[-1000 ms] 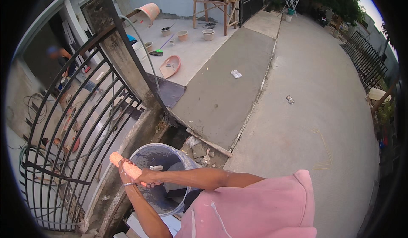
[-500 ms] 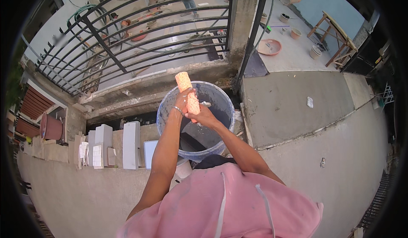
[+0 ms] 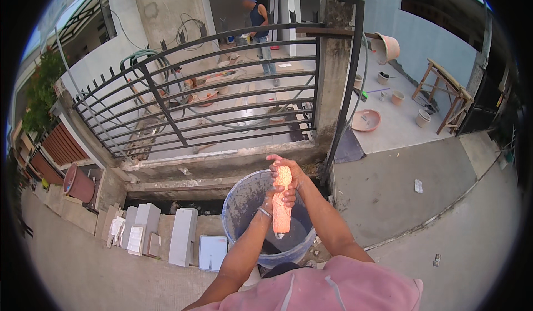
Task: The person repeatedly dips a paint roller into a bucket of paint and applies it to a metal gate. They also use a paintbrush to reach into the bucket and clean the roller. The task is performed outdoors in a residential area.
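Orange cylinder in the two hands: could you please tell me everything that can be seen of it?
The orange cylinder is long, with a rough, bumpy surface; its material looks foamy or rubbery. The left hand wraps its middle, and the right hand holds it near the upper end. It lies nearly vertical in the picture, over the open blue-grey tub. A pale bit shows at its lower end, too small to identify.

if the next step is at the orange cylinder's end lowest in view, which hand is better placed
Likely the left hand: it holds the orange cylinder around its middle, nearer that end, while the right hand is by the other.
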Tool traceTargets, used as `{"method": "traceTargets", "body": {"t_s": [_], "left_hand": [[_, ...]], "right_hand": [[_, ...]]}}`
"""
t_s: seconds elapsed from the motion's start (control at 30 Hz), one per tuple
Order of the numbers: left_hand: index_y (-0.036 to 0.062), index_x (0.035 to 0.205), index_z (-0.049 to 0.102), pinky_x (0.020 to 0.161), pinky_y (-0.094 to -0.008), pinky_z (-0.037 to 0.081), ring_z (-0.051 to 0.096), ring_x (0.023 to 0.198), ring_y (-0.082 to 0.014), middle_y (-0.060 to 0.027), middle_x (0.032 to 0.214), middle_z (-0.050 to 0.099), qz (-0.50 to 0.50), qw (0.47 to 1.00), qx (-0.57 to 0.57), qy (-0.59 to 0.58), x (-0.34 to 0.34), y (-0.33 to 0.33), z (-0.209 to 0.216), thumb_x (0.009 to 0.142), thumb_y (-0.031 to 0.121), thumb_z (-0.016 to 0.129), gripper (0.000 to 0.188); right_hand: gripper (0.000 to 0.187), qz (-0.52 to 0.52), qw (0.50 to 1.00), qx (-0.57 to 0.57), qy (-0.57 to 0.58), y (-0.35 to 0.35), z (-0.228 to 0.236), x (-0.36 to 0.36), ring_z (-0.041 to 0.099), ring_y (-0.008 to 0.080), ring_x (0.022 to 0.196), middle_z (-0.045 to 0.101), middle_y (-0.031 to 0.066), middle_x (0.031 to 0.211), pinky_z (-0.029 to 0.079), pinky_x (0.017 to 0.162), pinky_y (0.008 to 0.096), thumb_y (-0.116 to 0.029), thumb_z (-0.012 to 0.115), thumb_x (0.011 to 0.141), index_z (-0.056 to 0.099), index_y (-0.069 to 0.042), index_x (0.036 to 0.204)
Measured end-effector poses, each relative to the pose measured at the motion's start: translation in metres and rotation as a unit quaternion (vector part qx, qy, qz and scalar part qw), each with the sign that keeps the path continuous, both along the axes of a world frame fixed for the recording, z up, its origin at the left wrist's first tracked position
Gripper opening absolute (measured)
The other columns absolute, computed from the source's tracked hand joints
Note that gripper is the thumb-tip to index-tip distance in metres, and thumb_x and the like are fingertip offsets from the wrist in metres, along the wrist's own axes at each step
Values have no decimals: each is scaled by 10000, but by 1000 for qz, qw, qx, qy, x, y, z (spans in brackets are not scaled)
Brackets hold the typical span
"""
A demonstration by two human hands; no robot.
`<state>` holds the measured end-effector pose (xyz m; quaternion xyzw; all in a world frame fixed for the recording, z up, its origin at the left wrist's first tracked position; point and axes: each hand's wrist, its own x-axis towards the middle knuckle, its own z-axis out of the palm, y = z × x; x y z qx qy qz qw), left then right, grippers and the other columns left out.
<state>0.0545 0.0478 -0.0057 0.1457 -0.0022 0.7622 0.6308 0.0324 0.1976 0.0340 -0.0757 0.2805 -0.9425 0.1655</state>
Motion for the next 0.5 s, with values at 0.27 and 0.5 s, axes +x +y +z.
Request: {"method": "traceTargets", "body": {"t_s": [0.27, 0.5], "left_hand": [[60, 1080, 599, 683, -330, 585, 642, 759, -135, -29, 901, 630, 124, 909, -263, 300, -42, 26, 88, 909, 214, 721, 261], [35, 1025, 623, 586, -316, 565, 648, 660, -149, -49, 807, 644, 204, 805, -373, 414, -46, 39, 86, 911, 186, 715, 210]], "right_hand": [[114, -173, 975, 128, -46, 45, 71, -37, 559, 183, 557, 523, 47, 701, 525, 511, 393, -144, 619, 860, 523, -84, 864], [218, -293, 876, 369, -105, 47, 80, -51, 634, 260, 603, 625, 132, 690, 547, 575, 415, -217, 671, 803, 611, -7, 789]]}}
